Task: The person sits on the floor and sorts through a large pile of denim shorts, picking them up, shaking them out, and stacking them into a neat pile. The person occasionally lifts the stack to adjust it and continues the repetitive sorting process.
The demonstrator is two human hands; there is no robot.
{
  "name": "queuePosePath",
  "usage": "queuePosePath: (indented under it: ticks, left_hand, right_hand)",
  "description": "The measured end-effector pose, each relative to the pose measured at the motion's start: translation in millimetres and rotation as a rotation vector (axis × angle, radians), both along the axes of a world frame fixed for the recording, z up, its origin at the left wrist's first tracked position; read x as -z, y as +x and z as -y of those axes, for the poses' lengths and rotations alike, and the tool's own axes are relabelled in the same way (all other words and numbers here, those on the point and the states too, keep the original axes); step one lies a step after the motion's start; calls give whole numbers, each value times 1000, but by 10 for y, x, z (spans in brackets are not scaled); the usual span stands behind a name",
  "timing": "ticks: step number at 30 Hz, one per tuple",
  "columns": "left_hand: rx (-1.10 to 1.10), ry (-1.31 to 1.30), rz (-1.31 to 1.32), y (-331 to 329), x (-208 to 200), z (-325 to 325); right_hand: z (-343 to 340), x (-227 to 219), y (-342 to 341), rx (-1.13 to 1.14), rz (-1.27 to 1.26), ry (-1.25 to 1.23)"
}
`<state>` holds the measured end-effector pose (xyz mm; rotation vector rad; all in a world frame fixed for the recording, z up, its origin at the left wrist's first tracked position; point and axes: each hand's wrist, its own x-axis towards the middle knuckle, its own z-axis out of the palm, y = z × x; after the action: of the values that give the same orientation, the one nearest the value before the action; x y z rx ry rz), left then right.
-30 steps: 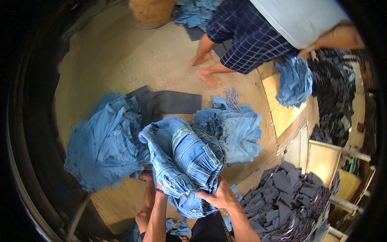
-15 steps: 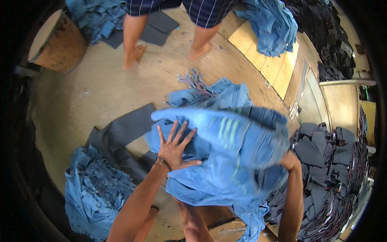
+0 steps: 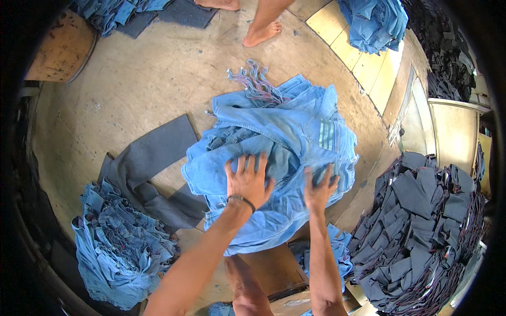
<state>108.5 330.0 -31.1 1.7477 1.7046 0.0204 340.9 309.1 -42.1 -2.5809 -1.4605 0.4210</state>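
A big heap of light blue denim pieces point(image 3: 284, 142) lies on the wooden floor in the middle of the view. My left hand point(image 3: 246, 180) presses flat on its near side, fingers spread, a dark band on the wrist. My right hand point(image 3: 319, 188) rests on the heap just to the right, fingers spread too. Neither hand grips anything. A tuft of loose pinkish threads point(image 3: 253, 81) sticks out at the heap's far edge.
A second pile of blue denim point(image 3: 121, 247) lies at lower left, dark grey cloth pieces point(image 3: 153, 158) beside it. A large stack of dark grey pieces point(image 3: 421, 231) fills the right. Another person's bare foot point(image 3: 261, 32) stands beyond the heap. More blue denim point(image 3: 377, 21) lies top right.
The denim bundle I carried has come down onto the floor heap. Both my hands have let go and now lie flat on top of it.
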Motion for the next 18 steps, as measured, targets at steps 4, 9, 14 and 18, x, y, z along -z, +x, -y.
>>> queuePosePath:
  ticks: [4, 9, 14, 18]
  left_hand:
    - [-104, 266, -90, -27, 345, -668]
    - [-31, 249, -67, -47, 599, -1058]
    - [178, 683, 63, -195, -15, -757]
    - [506, 604, 57, -282, -531, 46]
  right_hand:
    - [-54, 65, -58, -91, -50, -54]
    - [23, 154, 201, -70, -224, -111]
    - [-59, 13, 323, -7, -313, -164]
    - [-190, -217, 455, 32, -353, -212]
